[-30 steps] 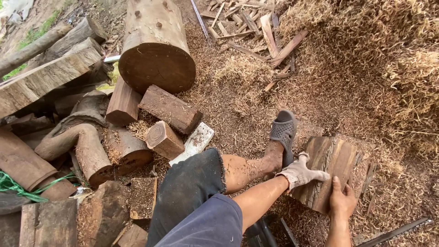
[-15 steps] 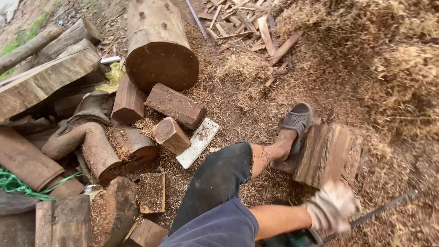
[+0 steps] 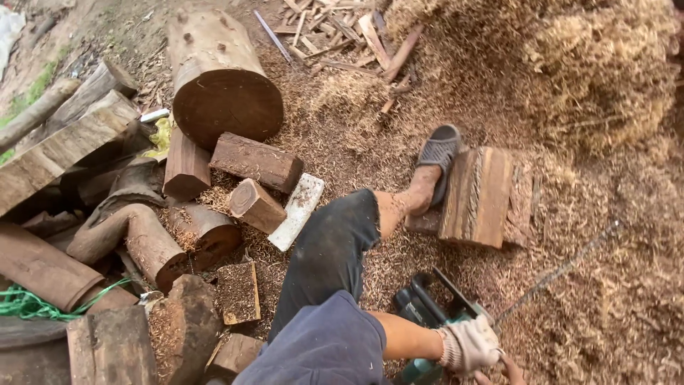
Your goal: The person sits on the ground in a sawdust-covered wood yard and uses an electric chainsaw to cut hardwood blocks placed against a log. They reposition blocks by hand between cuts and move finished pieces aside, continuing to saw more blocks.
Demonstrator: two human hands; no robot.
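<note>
Since the earlier frames, both hands had left the wooden block (image 3: 476,196) and dropped to the chainsaw (image 3: 434,314) at about five o'clock in the view. The left hand (image 3: 470,346), in a pale work glove, was closed around the saw's front handle. Only the fingertips of the bare right hand (image 3: 509,368) showed at the bottom edge, touching the saw body just below the glove; how far it was open could not be told. The saw's thin bar (image 3: 563,267) stretched away toward two o'clock, lying low over the sawdust (image 3: 605,214). The block sat at about three o'clock from centre, with a foot in a grey sandal (image 3: 438,153) pressed against its left side. A big round log (image 3: 221,78) lay at eleven o'clock, with smaller cut logs (image 3: 253,160) heaped from nine down to seven o'clock.
</note>
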